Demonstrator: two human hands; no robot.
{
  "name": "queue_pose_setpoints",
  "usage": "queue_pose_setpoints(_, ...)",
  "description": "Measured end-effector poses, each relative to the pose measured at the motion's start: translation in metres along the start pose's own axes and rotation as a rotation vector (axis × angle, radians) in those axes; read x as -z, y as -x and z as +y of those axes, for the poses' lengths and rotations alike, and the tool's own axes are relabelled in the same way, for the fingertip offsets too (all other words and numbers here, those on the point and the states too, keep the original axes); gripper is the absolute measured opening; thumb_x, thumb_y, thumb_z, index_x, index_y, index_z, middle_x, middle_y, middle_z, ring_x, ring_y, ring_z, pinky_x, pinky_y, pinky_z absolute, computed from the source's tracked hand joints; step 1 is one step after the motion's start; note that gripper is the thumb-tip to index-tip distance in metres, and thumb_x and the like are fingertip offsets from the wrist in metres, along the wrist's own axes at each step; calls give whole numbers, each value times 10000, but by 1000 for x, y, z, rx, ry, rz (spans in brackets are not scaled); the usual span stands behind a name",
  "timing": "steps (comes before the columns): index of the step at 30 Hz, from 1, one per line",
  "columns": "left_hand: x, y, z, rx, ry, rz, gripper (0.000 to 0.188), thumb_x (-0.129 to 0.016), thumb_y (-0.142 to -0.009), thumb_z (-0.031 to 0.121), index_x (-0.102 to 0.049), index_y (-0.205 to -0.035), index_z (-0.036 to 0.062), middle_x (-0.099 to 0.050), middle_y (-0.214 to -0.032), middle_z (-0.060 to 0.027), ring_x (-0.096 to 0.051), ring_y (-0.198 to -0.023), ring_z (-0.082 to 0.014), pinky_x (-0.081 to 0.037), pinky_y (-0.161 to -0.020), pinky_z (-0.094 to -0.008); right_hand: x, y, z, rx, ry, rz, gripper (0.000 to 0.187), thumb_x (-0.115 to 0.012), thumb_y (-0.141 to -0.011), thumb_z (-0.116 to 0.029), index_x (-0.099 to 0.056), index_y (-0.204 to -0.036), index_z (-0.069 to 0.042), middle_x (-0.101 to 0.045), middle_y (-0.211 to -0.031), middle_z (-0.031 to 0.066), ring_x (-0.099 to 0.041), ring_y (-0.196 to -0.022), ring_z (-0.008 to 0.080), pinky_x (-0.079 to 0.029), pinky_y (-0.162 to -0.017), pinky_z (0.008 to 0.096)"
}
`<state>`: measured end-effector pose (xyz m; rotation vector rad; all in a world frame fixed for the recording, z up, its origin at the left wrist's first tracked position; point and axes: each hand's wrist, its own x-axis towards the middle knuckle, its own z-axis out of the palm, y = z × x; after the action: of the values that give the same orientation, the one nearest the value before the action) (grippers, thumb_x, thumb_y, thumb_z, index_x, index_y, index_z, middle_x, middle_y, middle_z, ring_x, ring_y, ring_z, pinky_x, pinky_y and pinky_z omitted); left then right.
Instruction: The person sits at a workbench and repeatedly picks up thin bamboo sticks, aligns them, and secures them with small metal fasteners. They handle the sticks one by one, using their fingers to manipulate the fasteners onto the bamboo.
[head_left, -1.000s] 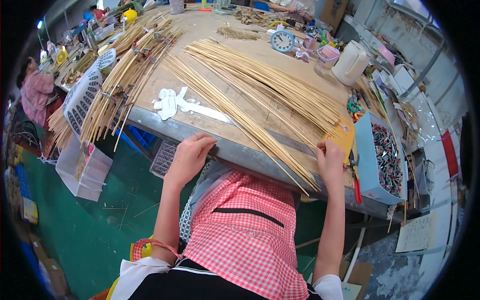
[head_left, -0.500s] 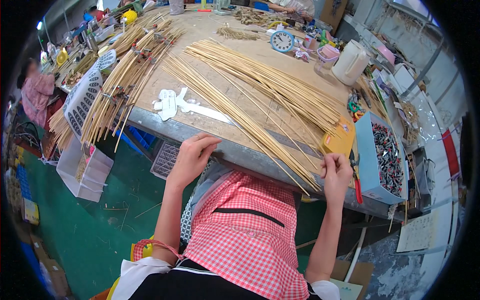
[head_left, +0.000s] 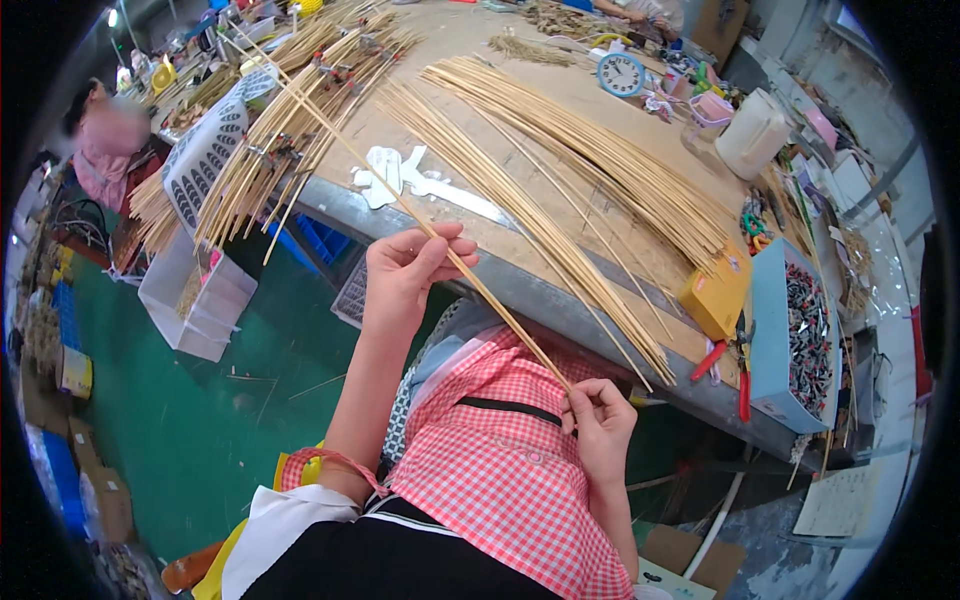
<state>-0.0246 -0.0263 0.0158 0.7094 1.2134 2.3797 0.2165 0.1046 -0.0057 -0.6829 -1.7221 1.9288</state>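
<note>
A long thin bamboo-like stick (head_left: 508, 320) slants in front of my apron, from the upper left down to the right. My left hand (head_left: 405, 278) pinches it partway along, between thumb and fingers. My right hand (head_left: 603, 428) grips its near end, close to the checked apron. Beyond the table edge lies a loose row of similar pale sticks (head_left: 545, 235). Behind that rests a thicker bundle of sticks (head_left: 610, 165). A white paper cutout (head_left: 385, 175) lies left of the row, with the held stick passing over it.
A yellow box (head_left: 718, 295), red-handled pliers (head_left: 743, 390) and a blue box of small clips (head_left: 765, 340) sit at the right. Clipped stick bundles (head_left: 265, 165) overhang the table at left, above a white bin (head_left: 185, 325). A round clock (head_left: 621, 75) stands farther back.
My right hand has moved left and toward me from the sticks' near ends. One stick now spans both hands; my left hand, empty before, has closed on it. The view has shifted.
</note>
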Motion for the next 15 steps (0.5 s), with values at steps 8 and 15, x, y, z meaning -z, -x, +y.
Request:
queue_pose_setpoints(8, -3, -1, -3, 67, -59, 22, 234, -601, -905, 122, -626, -1046, -63, -694, -863, -172, -702, -758, -232, -589, -633, -290, -3, -1, 1, 242, 482, -95, 64, -550, -874, 32, -593, -913, 57, -619, -816, 69, -565, -653, 80, -451, -586, 211)
queue_pose_setpoints(15, -5, 0, -12, 89, -43, -3, 249, -593, -915, 153, -627, -1041, -58, -694, -865, -179, -704, -775, -238, -592, -619, -284, -10, 0, -2, 179, 294, -54, 66, -558, -862, 47, -597, -915, 40, -618, -817, 76, -535, -618, 88, -428, -546, 224)
